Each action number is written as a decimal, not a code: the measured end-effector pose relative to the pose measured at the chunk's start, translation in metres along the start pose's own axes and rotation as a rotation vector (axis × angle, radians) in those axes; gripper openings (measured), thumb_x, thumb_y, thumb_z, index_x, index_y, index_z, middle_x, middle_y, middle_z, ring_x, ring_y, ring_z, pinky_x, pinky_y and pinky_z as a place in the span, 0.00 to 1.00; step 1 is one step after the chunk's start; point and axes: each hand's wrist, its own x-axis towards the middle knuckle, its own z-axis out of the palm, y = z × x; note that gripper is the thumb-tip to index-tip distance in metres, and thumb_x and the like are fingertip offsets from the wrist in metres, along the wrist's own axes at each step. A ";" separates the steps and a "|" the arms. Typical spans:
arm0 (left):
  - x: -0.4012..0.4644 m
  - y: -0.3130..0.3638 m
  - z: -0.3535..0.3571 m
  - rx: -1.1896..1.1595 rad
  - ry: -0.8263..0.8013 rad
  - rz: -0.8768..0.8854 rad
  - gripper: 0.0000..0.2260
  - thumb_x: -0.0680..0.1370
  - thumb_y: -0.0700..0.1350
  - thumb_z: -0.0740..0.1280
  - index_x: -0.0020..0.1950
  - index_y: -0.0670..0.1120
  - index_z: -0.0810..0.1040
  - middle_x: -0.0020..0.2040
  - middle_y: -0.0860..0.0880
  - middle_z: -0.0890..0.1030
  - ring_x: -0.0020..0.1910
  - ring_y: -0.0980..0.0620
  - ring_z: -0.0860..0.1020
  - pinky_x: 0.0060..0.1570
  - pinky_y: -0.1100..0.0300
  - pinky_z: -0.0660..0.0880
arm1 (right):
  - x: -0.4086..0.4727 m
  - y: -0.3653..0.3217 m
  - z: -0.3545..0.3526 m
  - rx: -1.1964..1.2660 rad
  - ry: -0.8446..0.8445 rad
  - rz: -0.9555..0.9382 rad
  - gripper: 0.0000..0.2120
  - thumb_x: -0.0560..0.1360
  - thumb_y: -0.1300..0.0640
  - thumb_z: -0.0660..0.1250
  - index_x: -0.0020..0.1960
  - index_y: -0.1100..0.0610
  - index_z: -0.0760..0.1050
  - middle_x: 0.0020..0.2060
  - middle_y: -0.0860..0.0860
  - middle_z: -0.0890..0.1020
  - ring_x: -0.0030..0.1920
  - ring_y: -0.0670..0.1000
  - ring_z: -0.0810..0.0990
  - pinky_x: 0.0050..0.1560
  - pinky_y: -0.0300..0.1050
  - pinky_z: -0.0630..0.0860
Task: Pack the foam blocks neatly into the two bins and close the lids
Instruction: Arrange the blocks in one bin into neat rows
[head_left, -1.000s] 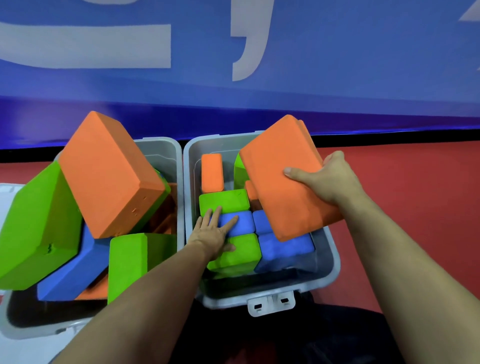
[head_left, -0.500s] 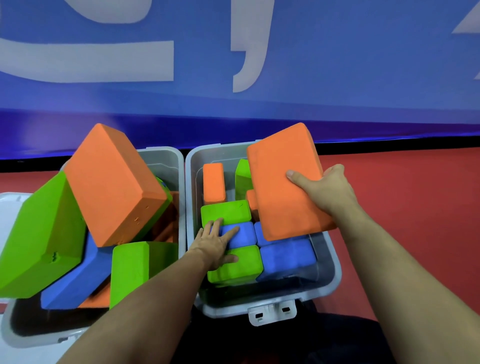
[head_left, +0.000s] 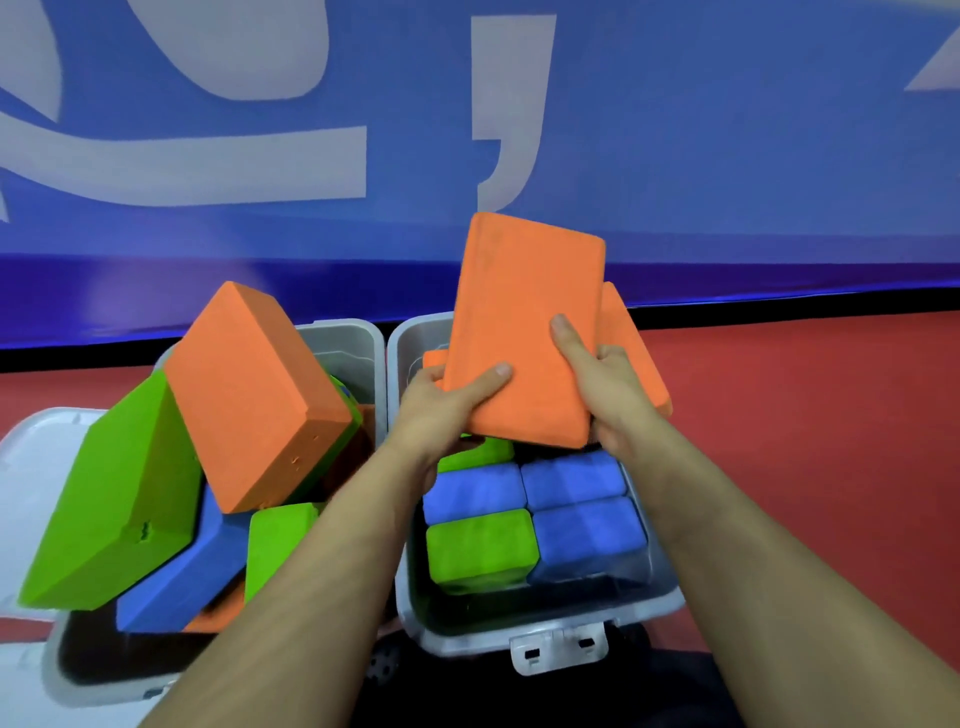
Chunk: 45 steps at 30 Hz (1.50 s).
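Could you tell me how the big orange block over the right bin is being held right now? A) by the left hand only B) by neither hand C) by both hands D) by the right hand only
C: the left hand and the right hand both grip the orange block above the right bin.

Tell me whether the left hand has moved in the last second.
Yes. The left hand has left the small blocks in the right bin and gone up toward the bin's far end, where it now grips the big orange block.
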 end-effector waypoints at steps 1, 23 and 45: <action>0.005 0.003 -0.006 -0.009 0.047 0.048 0.33 0.68 0.59 0.80 0.67 0.47 0.76 0.56 0.50 0.85 0.48 0.52 0.86 0.43 0.53 0.84 | 0.002 0.001 -0.001 -0.067 -0.012 -0.060 0.20 0.77 0.39 0.70 0.49 0.57 0.76 0.38 0.44 0.86 0.38 0.41 0.84 0.38 0.39 0.81; 0.039 0.029 -0.065 -0.180 0.395 0.223 0.43 0.59 0.67 0.81 0.67 0.46 0.76 0.57 0.49 0.85 0.52 0.48 0.86 0.37 0.57 0.79 | 0.047 0.073 -0.085 -0.002 0.178 0.042 0.26 0.70 0.50 0.80 0.61 0.57 0.72 0.55 0.56 0.83 0.49 0.52 0.83 0.59 0.53 0.78; 0.055 0.017 -0.067 -0.186 0.393 0.149 0.31 0.67 0.61 0.80 0.63 0.46 0.79 0.52 0.49 0.86 0.47 0.50 0.86 0.32 0.59 0.80 | 0.128 0.091 -0.020 -1.465 -0.422 -0.304 0.36 0.74 0.41 0.74 0.77 0.50 0.66 0.72 0.54 0.73 0.70 0.59 0.70 0.71 0.53 0.67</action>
